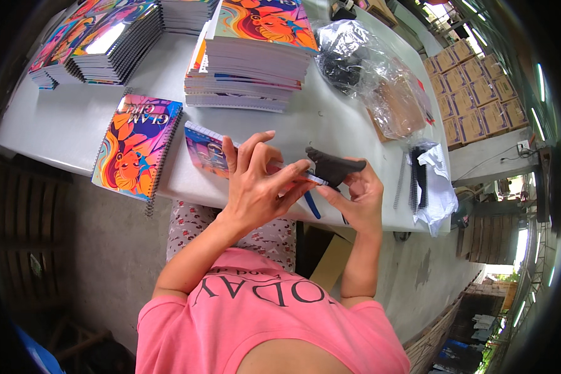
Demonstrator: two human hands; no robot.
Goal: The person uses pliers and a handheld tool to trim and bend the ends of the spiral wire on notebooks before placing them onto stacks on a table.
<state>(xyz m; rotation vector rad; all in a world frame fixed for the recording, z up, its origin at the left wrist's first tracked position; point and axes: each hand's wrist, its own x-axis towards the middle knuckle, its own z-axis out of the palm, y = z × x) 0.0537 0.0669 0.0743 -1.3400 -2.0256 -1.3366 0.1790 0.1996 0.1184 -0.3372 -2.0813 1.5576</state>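
Note:
A colourful notebook (207,153) stands tilted on its edge at the front of the table, with its white page edges showing. My left hand (255,181) is closed on it, fingers over its top edge. At the notebook's right end, my right hand (361,196) pinches a dark grey, curved piece (335,165) that looks like a strip of cloth or soft sheet. The dark piece meets or overlaps the notebook's corner; exactly how they join is hidden by my fingers. Just below lies a blue handle (312,205), its other end out of sight.
A spiral-bound notebook (137,146) lies left on the white table (56,137). Behind stand a tall stack of unbound books (243,81) and piles of spiral notebooks (115,56). At right are a clear plastic bag (349,56), black coils (417,177) and crumpled white paper (438,187).

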